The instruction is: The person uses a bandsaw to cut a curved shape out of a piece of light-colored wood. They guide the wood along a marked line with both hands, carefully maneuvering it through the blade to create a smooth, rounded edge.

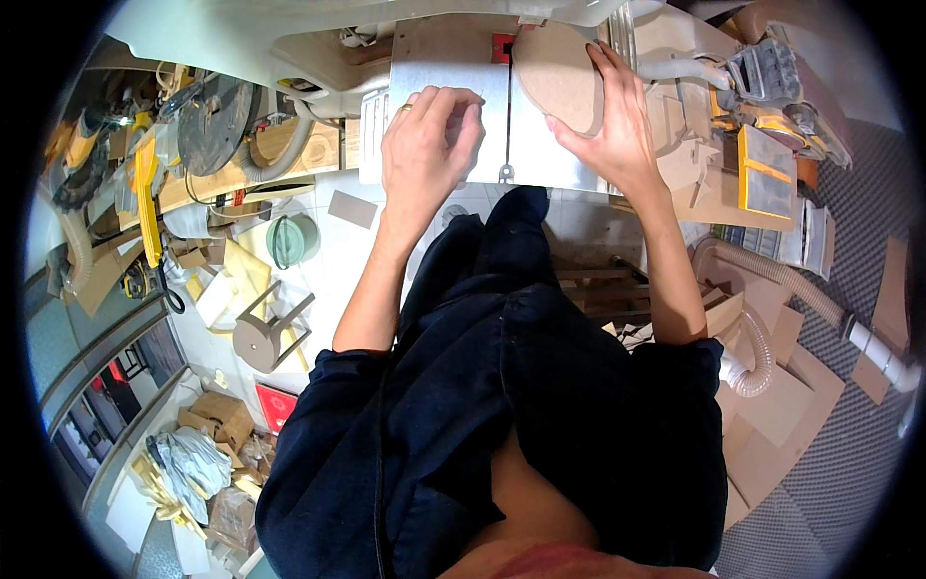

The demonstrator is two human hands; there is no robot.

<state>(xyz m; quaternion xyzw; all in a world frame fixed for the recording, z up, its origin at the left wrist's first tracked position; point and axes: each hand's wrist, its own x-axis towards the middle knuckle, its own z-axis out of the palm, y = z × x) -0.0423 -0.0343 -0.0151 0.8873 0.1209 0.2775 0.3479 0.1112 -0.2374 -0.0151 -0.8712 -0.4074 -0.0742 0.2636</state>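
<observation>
Right hand [617, 125] on rounded board [559, 77], left hand [434, 135] on the metal table [446, 60].
From where I stand, tan board lies flat on the table, just left of the right palm, within the curve of that hand; right hand spread wide, has hold of the board's edge, thumb on the near side, fingers along the right side; left hand half curled, thumb near fingertips, can't tell if it holds anything; it sits left of the dark slot [508, 116], apart from the board; red insert [502, 46] at slot's far end.
</observation>
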